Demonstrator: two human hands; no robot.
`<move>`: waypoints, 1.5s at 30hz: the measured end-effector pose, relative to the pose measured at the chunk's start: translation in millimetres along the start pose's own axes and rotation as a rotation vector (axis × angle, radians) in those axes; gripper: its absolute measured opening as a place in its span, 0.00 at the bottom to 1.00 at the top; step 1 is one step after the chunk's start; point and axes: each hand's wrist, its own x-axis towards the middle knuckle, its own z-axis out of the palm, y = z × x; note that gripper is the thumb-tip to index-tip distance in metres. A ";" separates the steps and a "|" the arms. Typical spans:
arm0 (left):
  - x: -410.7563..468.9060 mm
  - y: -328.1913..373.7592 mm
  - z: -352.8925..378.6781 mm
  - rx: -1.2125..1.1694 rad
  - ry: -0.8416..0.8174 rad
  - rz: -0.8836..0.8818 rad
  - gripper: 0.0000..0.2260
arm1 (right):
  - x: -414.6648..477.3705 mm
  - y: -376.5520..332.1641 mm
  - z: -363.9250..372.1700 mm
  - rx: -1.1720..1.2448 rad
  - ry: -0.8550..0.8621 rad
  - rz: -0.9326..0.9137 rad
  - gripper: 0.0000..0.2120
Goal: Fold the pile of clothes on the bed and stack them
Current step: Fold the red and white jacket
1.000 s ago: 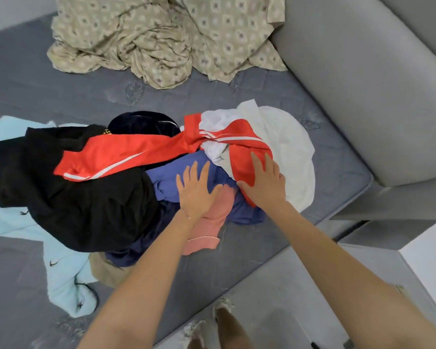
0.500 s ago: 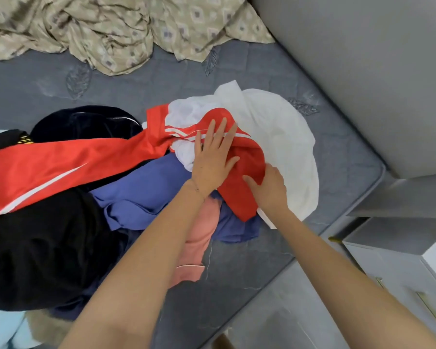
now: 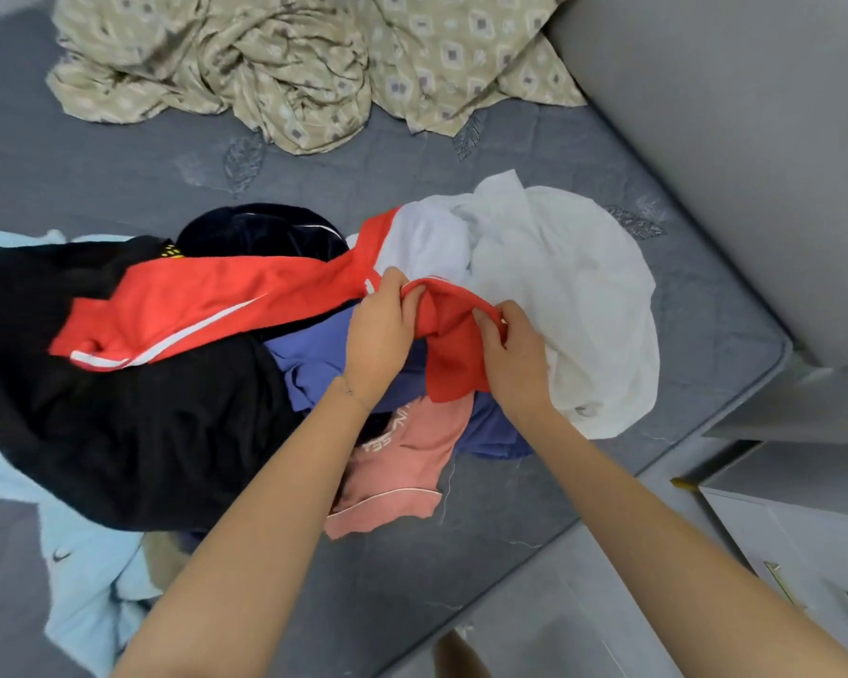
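Observation:
A loose pile of clothes lies on the grey mattress (image 3: 534, 511). On top stretches a red garment with white stripes (image 3: 206, 305). My left hand (image 3: 378, 330) and my right hand (image 3: 515, 354) both grip the right end of that red garment, fingers curled into the bunched cloth. Under and around it lie a white garment (image 3: 574, 296), a blue one (image 3: 314, 354), a pink one with white lettering (image 3: 407, 462), a black one (image 3: 133, 433) and a pale blue one (image 3: 84, 579).
A crumpled beige patterned sheet (image 3: 304, 56) lies at the far side of the bed. A grey padded headboard (image 3: 735, 139) rises on the right. A white cabinet with gold handles (image 3: 804, 570) stands at the lower right, beside the mattress corner.
Both hands lay flat on the pile before. Now their fingers have curled and gathered the right end of the red garment between them.

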 end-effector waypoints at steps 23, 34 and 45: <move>-249.7 -80.2 -484.5 -0.131 0.456 -0.073 0.11 | -336.3 -306.8 238.5 0.211 -0.166 -0.297 0.13; -320.5 -103.2 -642.8 0.013 0.442 -0.047 0.13 | -412.7 -402.7 283.1 0.067 -0.383 -0.483 0.12; -356.7 -121.8 -662.9 0.014 0.301 -0.134 0.10 | -419.3 -409.0 313.6 -0.096 -0.724 -0.568 0.09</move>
